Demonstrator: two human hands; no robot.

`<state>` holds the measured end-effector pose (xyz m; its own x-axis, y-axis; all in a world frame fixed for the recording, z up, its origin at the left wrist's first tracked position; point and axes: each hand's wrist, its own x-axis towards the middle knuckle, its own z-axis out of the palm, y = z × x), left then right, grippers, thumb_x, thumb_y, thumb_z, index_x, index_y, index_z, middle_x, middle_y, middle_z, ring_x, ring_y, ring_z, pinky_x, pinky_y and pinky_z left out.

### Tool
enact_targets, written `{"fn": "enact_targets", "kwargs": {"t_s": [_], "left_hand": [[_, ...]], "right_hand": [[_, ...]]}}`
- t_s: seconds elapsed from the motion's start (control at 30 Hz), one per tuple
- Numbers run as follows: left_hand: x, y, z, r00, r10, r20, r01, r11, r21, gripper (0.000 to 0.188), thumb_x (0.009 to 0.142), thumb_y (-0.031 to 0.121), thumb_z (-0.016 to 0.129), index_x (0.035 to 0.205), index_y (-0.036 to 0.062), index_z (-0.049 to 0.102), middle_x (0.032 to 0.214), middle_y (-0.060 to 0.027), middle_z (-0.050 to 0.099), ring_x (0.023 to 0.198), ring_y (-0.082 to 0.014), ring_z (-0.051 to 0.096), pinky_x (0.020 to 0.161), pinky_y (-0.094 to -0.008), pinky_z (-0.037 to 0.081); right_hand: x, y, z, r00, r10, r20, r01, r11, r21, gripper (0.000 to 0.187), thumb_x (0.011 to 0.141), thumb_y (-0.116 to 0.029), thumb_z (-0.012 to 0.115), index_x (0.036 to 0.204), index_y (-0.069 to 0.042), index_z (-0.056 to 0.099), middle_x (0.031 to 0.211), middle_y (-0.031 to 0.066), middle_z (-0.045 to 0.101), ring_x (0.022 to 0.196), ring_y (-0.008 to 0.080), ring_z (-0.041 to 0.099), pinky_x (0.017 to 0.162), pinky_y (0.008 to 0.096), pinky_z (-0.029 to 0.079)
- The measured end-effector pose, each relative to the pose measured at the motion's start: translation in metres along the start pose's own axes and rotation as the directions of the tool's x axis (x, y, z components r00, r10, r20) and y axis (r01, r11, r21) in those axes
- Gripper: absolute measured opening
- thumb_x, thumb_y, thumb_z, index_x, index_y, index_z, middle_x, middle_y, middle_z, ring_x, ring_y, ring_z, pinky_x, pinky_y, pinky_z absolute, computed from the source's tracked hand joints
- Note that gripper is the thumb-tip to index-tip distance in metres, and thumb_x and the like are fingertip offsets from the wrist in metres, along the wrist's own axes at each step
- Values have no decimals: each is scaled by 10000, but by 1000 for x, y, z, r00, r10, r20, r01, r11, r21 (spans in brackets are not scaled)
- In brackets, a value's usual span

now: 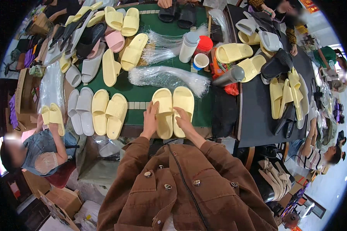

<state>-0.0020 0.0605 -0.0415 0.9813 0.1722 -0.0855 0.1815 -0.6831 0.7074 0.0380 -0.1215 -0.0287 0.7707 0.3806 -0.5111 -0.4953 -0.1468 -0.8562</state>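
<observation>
A pair of pale yellow slide slippers lies at the near edge of the green table in front of me, toes pointing away. My left hand (150, 118) grips the outer side of the left slipper (164, 104), its fingers along the strap's edge. Over the strap of the right slipper (183, 99) lies my right hand (184, 121), fingers bent against it and hiding part of the strap. Just left stand another yellow pair (116, 115) and a grey pair (84, 109), side by side.
Bundles of clear plastic strands (169, 79), a white bottle (189, 47), a paper cup (201, 61) and a grey tumbler (229, 76) lie beyond. Slippers are heaped left and on the black table (254, 129) at right. A person at left holds small yellow slippers (52, 114); others work around.
</observation>
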Motion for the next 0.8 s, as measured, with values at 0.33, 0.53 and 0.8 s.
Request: {"fn": "enact_targets", "kwargs": {"t_s": [0.33,0.53,0.8], "left_hand": [[5,5,3,990,138,-39,-130,978,163,630,740,-66,513,1334,126,429,1356,-167,386,1111,-371,432,936,-440,377],[3,75,3,963,62,264,43,925,-377,390,830,48,540,1219,31,518,1103,-138,577,838,-214,565,756,-309,465],[3,110,1,818,189,544,310,652,-692,209,920,123,510,1078,0,567,875,-26,581,760,-82,511,677,-225,434]], "right_hand": [[-19,-15,-26,994,80,-68,-77,996,43,461,784,-23,443,1244,-40,449,1091,82,519,838,133,508,773,251,418],[-41,-26,-48,994,-54,-99,80,957,278,247,927,-61,428,1133,40,520,1006,76,587,964,151,552,885,264,432],[-66,-126,-89,927,-108,-359,273,851,448,277,962,-261,472,1122,-49,553,1043,62,608,962,149,579,755,276,493]]}}
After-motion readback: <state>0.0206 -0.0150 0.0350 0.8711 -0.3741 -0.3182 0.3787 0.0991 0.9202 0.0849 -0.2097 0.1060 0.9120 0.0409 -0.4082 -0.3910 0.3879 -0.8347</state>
